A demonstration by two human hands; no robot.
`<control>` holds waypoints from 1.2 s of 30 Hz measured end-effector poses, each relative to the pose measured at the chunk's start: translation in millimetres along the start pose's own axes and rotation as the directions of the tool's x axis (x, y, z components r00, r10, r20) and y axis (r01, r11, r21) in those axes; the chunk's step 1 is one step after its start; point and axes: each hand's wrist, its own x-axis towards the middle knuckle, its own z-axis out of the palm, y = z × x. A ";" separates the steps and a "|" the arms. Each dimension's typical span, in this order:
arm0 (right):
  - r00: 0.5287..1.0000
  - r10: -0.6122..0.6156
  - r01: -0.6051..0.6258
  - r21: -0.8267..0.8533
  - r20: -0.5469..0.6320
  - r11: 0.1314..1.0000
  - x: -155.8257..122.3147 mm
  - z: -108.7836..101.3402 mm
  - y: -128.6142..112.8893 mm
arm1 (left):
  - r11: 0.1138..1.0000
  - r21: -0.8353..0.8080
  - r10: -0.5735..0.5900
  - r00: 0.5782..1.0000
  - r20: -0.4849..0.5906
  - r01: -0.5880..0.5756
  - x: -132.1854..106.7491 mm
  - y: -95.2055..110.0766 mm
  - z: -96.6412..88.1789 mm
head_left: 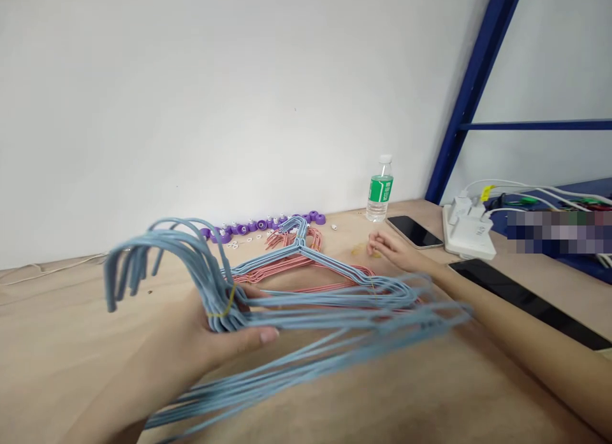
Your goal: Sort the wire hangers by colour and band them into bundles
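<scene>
My left hand (210, 336) grips a bundle of light blue wire hangers (210, 272) just below their hooks. A yellow band (222, 307) is wrapped around the necks, and the hanger bodies reach right, blurred at their far end. Over the table, my right hand (394, 250) is closed, its fingers curled together beside a faint yellowish patch (361, 250). Whatever those fingers may hold is hidden. Behind the held bundle lies another set of blue hangers (299, 243), stacked on pink hangers (282, 265).
Purple caps (261, 225) and small white pieces (234, 244) line the wall side. A water bottle (380, 189) stands behind a phone (414, 232). To the right are a white power strip (468, 234) with cables, a long black panel (526, 297) and a blue metal frame (471, 93).
</scene>
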 end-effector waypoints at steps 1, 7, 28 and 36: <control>0.999 0.025 -0.022 0.064 -0.040 0.998 0.5 0.7 -4.3 | 1.000 0.004 -0.017 0.999 -0.038 0.017 1.4 -0.9 -1.5; 0.966 0.213 -0.141 0.393 -0.146 0.909 -0.9 5.6 -42.5 | 0.999 -0.031 -0.026 0.998 -0.050 0.025 20.1 -12.0 -10.3; 0.998 -0.021 0.050 0.676 -0.051 0.735 -12.9 46.8 -99.6 | 0.854 -0.430 -0.178 0.941 0.288 0.293 42.0 -36.9 -2.6; 0.884 0.374 0.039 0.841 -0.281 0.540 8.9 56.2 -97.8 | 0.966 0.226 -0.164 0.976 0.144 0.129 33.2 -39.0 12.2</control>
